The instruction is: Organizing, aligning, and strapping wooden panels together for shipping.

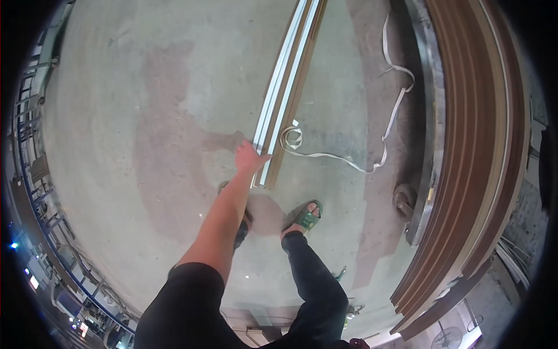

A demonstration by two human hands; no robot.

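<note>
My left hand (250, 157) reaches down to the near end of a bundle of long, straight strips (285, 87) lying on the floor. Its fingers curl over the bundle's left edge, and the thumb lies across the top; the fingertips are partly hidden. Brown edges and white or silvery faces run along the strips, which stretch away toward the top of the view. To the right of the hand, a pale strap (317, 155) starts in a loose coil and trails over the floor. My right hand is not seen; a small reddish shape at the bottom edge is too cut off to make out.
A tall stack of long brown boards (476, 145) curves along the right side on a metal-edged cart (430, 174) with a caster wheel (403, 199). My green sandal (308, 216) is close to the strips' near end. Blue-framed racks (58, 256) line the left rim.
</note>
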